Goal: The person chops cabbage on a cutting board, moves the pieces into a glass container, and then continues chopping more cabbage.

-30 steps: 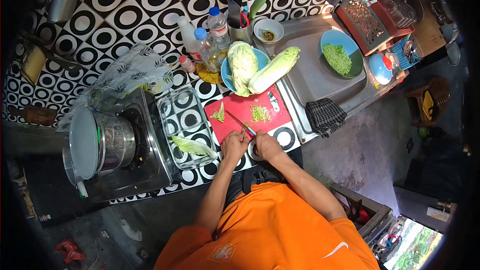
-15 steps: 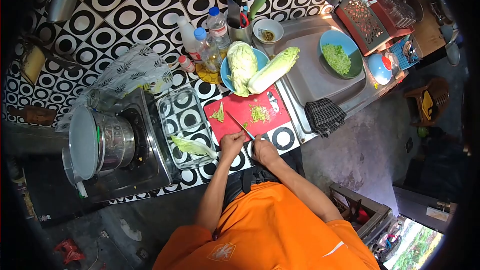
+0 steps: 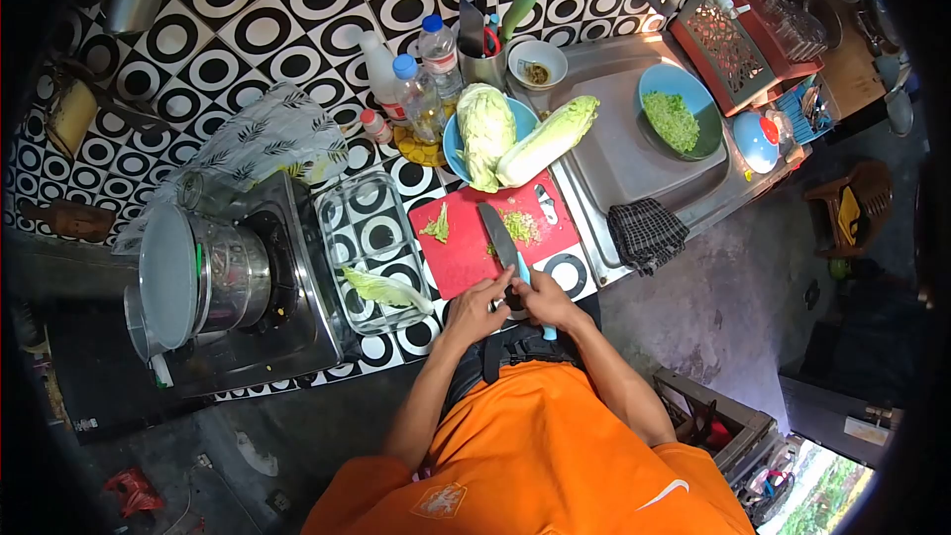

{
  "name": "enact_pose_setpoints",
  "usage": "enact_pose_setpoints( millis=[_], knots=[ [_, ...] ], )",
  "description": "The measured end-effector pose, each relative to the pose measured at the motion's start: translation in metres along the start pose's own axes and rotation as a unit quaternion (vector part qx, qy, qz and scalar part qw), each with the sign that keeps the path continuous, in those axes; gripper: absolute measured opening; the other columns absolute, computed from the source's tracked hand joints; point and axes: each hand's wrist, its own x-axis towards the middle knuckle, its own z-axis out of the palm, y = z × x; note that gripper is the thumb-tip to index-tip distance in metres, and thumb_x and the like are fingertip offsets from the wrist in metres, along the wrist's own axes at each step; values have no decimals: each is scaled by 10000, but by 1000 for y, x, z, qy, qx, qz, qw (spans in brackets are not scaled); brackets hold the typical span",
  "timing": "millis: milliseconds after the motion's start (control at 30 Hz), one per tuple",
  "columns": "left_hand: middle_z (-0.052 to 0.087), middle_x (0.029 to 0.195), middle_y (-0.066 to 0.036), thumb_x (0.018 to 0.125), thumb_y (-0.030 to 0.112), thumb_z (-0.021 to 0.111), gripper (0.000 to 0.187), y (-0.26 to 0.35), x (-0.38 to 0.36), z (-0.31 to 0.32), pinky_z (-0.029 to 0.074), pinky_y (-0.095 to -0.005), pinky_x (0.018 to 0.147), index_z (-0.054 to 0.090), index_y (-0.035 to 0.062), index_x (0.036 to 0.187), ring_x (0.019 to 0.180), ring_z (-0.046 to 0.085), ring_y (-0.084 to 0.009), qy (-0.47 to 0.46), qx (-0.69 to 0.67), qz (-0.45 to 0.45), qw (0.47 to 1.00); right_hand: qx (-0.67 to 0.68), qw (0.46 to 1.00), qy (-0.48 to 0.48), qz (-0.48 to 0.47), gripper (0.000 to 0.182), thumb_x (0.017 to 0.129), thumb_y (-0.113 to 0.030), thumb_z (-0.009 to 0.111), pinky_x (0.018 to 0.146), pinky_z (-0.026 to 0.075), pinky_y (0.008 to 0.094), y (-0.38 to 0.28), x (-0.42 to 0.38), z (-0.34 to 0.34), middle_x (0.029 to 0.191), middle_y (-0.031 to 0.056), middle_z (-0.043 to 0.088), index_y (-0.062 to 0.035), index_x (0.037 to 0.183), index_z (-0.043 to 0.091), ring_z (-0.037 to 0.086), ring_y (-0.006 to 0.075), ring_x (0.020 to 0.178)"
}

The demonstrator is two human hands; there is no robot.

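Observation:
My right hand (image 3: 547,301) is wrapped round the light-blue handle of a kitchen knife (image 3: 498,236). Its blade lies flat-side up over the red cutting board (image 3: 451,267). My left hand (image 3: 475,311) has its fingers stretched toward the base of the blade and seems to touch it. On the board are chopped cabbage bits (image 3: 520,226) right of the blade and a small leafy piece (image 3: 436,225) to its left. Behind the board, two napa cabbages (image 3: 485,134) rest on a blue bowl (image 3: 453,147). A single cabbage leaf (image 3: 386,287) lies in a clear glass dish (image 3: 333,250) at left.
A stove with a lidded pot (image 3: 233,272) stands on the left. The sink (image 3: 616,154) at right holds a bowl of shredded greens (image 3: 672,121), with a dark checked cloth (image 3: 646,236) over its front edge. Bottles (image 3: 416,104) and a utensil holder (image 3: 483,67) stand behind.
The knife has turned from edge-on to showing its flat side, and its handle is now plainly visible. My left hand has shifted right and down, its fingers now at the blade's base.

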Motion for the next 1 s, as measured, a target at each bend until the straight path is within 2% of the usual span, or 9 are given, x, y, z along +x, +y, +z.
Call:
enact_pose_setpoints(
  millis=[33, 67, 300, 433, 467, 567, 667, 767, 1000],
  knots=[
    [604, 806, -76, 722, 77, 611, 738, 0, 2, 0, 487, -344, 584, 420, 239, 1416, 616, 581, -237, -29, 6, -9, 1000, 64, 997, -29, 33, 311, 977, -267, 470, 492, 476, 357, -7, -7, -3, 697, 120, 573, 37, 975, 531, 581, 240, 567],
    [621, 832, -93, 723, 95, 610, 765, 0, 4, -1, 504, -377, 618, 380, 249, 1435, 671, 611, -277, -58, 12, -18, 998, 143, 987, -45, 50, 280, 998, -313, 462, 414, 313, 253, -15, -16, -5, 627, -21, 369, -48, 908, 482, 353, 75, 495],
    [645, 718, -152, 725, 122, 584, 868, -7, 32, -3, 523, -470, 653, 207, 273, 1492, 669, 640, -378, -56, 22, -82, 995, 211, 967, -82, 121, 292, 980, -290, 503, 389, 322, 263, -17, -40, -33, 612, -2, 408, -26, 857, 496, 407, 104, 476],
    [634, 662, -151, 725, 123, 589, 841, -15, 42, -9, 523, -472, 637, 240, 209, 1485, 637, 639, -373, 24, 45, -86, 995, 39, 998, 10, 43, 332, 976, -320, 494, 453, 403, 331, 9, -41, -34, 627, 73, 499, -1, 886, 517, 468, 166, 494],
    [651, 875, -191, 707, 115, 596, 823, -11, 42, -13, 518, -444, 711, 292, 178, 1469, 774, 647, -357, -2, 13, -136, 991, -145, 977, 115, -106, 350, 972, -313, 473, 605, 479, 433, 19, -38, -31, 666, 174, 584, 27, 922, 539, 564, 310, 564],
    [557, 1207, -173, 660, 65, 596, 826, -1, 37, -14, 437, -403, 904, 354, 139, 1446, 1059, 552, -332, 102, 59, 8, 993, -308, 934, 178, -26, 346, 963, -282, 455, 738, 477, 501, -15, -52, -24, 749, 248, 614, 45, 931, 564, 601, 432, 713],
    [304, 1464, -167, 630, 103, 596, 786, 37, 29, -22, 261, -520, 1036, 449, 189, 1397, 1294, 280, -416, 85, 136, 26, 987, -380, 899, 203, -76, 301, 910, -248, 519, 743, 487, 503, -22, -54, -20, 854, 247, 632, 38, 973, 589, 615, 420, 818],
    [234, 1512, -163, 616, 139, 594, 738, 43, 24, -15, 167, -620, 1027, 524, 268, 1339, 1338, 157, -460, -7, 168, 43, 985, -426, 863, 220, -161, 326, 855, -235, 593, 756, 481, 473, -16, -50, -17, 871, 203, 640, 22, 1054, 605, 613, 375, 836],
    [177, 1545, -140, 656, 122, 592, 612, 30, 27, -11, 150, -613, 1012, 609, 291, 1245, 1352, 138, -456, -9, 194, 12, 981, -433, 855, 218, -182, 275, 833, -231, 624, 754, 467, 452, -19, -60, -24, 822, 175, 639, -4, 989, 630, 608, 344, 819]
  ],
)
